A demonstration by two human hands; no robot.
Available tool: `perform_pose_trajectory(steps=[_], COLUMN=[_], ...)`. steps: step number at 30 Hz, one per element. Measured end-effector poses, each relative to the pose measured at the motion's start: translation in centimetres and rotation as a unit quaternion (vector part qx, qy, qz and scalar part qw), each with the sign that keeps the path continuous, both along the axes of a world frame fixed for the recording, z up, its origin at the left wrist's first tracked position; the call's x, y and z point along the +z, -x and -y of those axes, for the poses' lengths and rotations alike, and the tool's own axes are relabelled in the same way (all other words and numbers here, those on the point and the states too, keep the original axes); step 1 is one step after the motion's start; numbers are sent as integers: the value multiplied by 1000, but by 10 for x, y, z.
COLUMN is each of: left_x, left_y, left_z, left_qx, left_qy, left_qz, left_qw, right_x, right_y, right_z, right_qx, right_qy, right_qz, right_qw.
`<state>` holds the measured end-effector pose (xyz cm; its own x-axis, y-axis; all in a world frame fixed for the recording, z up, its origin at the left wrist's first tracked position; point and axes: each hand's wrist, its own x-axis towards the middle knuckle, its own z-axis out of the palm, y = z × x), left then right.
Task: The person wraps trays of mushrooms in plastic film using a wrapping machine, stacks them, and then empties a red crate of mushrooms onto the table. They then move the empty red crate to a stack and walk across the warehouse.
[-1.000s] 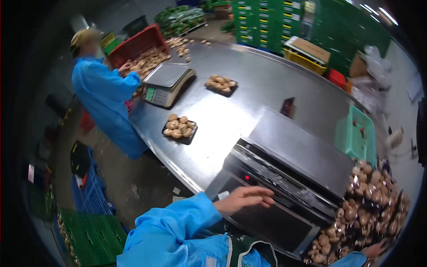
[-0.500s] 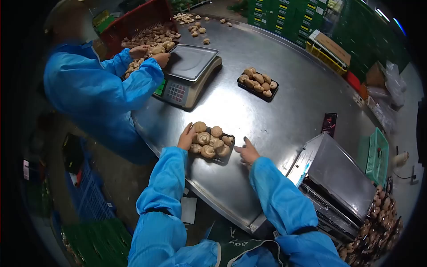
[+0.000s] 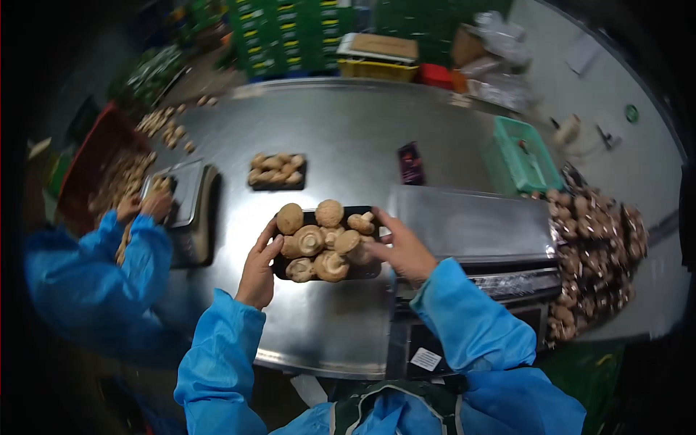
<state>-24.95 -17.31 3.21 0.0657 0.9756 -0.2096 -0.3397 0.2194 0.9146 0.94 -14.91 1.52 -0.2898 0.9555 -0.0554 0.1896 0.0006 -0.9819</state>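
A black tray (image 3: 283, 272) filled with several brown mushrooms (image 3: 308, 241) is between my two hands, above the metal table. My left hand (image 3: 259, 270) grips its left end, thumb and fingers against the rim. At the opposite end, my right hand (image 3: 403, 250) holds the tray with the thumb near the mushrooms. Some mushrooms show pale stems and undersides. Both sleeves are blue. Beyond the tray, a second black tray of mushrooms (image 3: 276, 170) rests on the table.
To the right is a flat-topped wrapping machine (image 3: 475, 225), with wrapped mushroom packs (image 3: 591, 254) beside it. A phone (image 3: 410, 164) and green basket (image 3: 528, 156) lie behind. At left, a co-worker in a blue sleeve (image 3: 141, 250) handles mushrooms by a scale (image 3: 194, 210) and red crate (image 3: 87, 163).
My view has turned right. My right hand, formerly apart from the tray, now grips its right end. The tray has moved toward the wrapping machine.
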Motion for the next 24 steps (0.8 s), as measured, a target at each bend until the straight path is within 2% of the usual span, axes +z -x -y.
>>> perform_pose_trajectory(steps=[2,4,6,8,10,15,16,18,19,20,21,22,23,24], left_x=[15,20,22,17,11,4,2,-14,-9,-1,2,5,6,10], left_y=[-51,-108,-166,-218,-255,-288,-284,-255,-238,-222,-210,-200,-193,-197], left_z=[-17,-32,-40,-41,-42,-30,-27,-19,-9,2,12,20,24,26], left_qx=[-70,-124,-175,-184,-191,-192,-172,-178,-184,-187,-200,-210,-245,-241], left_qy=[0,22,7,28,51,71,53,-58,-141,-220,-296,-365,-424,-417], left_qz=[13,-20,-29,-5,-61,-59,-114,-198,-311,-418,-510,-594,-641,-646], left_qw=[997,992,984,983,978,977,977,962,922,862,782,686,591,592], right_x=[48,47,45,38,33,9,12,19,23,27,29,31,31,31], right_y=[-58,-123,-180,-230,-264,-320,-330,-358,-375,-389,-397,-403,-405,-402], right_z=[9,9,14,18,22,33,39,55,67,76,86,96,100,97], right_qx=[-48,-91,-124,-167,-175,-176,-187,-190,-104,-13,-3,109,215,222], right_qy=[86,105,91,130,151,194,164,138,33,-77,-77,-196,-308,-313], right_qz=[-8,-57,-36,-49,-48,-62,-34,-5,121,240,238,367,477,472], right_qw=[995,989,987,976,972,963,968,972,987,968,968,903,795,794])
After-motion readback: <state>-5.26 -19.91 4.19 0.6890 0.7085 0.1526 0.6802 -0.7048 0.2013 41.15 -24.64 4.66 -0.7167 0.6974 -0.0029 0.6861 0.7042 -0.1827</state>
